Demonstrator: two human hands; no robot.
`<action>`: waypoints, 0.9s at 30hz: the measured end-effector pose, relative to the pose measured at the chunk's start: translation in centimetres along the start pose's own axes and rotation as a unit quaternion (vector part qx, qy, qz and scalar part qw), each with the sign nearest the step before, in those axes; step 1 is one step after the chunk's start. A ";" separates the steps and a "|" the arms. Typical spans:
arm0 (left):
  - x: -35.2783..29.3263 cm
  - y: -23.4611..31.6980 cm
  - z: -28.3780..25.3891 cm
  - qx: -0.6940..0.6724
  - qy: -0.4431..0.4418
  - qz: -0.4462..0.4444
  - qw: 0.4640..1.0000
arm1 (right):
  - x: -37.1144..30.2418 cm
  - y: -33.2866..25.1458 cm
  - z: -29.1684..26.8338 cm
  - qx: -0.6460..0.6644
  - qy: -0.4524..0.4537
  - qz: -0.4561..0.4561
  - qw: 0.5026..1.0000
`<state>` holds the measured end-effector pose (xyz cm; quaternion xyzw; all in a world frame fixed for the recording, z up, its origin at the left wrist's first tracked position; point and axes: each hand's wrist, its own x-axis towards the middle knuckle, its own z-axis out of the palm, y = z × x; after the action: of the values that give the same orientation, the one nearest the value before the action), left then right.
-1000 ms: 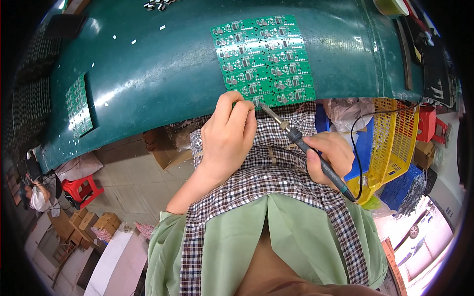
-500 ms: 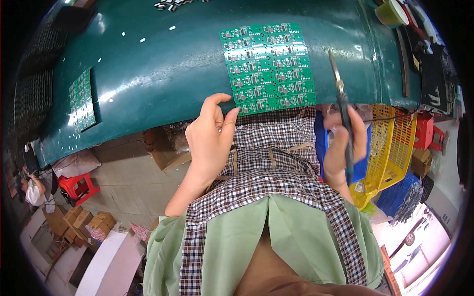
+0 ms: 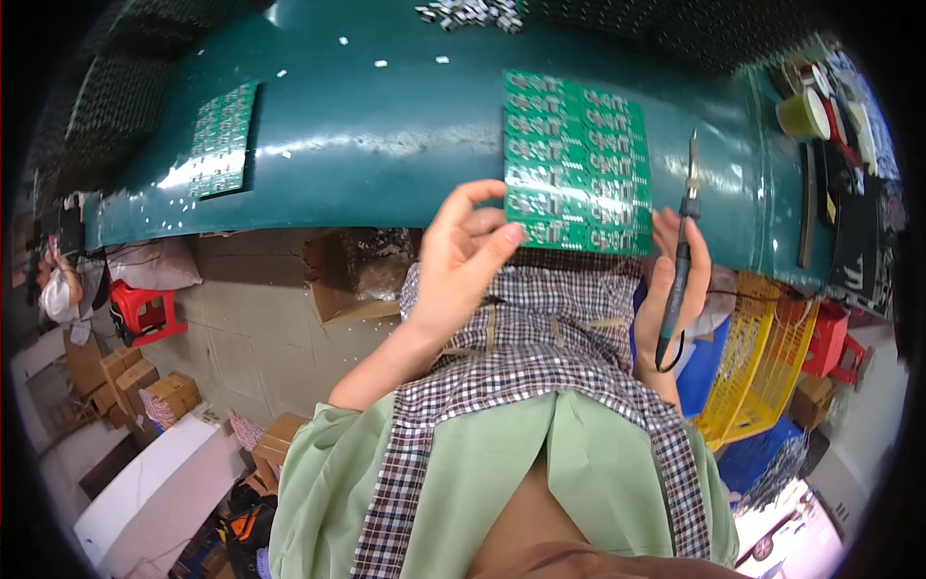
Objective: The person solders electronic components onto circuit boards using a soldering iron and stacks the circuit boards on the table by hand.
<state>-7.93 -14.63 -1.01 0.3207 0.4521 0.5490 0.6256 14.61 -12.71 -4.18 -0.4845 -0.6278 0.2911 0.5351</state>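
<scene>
A green panel of joined circuit boards (image 3: 577, 145) lies at the table's near edge, partly jutting over it. My left hand (image 3: 461, 265) is closed on the panel's lower left corner, thumb on top and fingers at the side edge. My right hand (image 3: 696, 280) grips a soldering iron (image 3: 681, 253) by its dark handle. The iron's metal tip points away from me, to the right of the panel and apart from it. One or two fingertips of that hand reach close to the panel's right edge; whether they touch it I cannot tell.
On the green table (image 3: 367, 183), a second circuit board panel (image 3: 222, 140) lies far left. Small metal parts (image 3: 471, 13) are heaped at the back, with white bits scattered nearby. A yellow-green cup (image 3: 803, 116) stands right. Below sit a yellow basket (image 3: 748, 386) and a cardboard box (image 3: 328, 285).
The view has shifted, so the table items appear farther right or lower. My right hand has come nearer the panel's right edge with the soldering iron. My left hand still holds the panel's corner.
</scene>
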 end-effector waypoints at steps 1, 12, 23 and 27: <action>-0.2 0.7 -0.1 -0.014 0.000 -0.001 1.000 | 0.0 -0.4 -0.2 -0.008 0.002 0.006 1.000; -0.6 0.5 -0.3 -0.051 -0.008 -0.026 0.998 | -0.9 -4.2 -1.2 0.038 0.067 -0.038 0.996; -0.3 -0.3 -2.3 -0.134 -0.020 -0.028 0.990 | -0.7 -3.6 -1.1 0.023 0.072 -0.013 0.997; -0.1 1.4 -6.4 -0.169 0.051 0.014 0.984 | -0.5 -3.2 -1.3 0.052 0.118 0.090 0.988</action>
<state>-14.39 -15.11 -2.23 0.1878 0.3795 0.6417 0.6395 14.87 -14.56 -1.24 -0.5414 -0.4980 0.3113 0.6016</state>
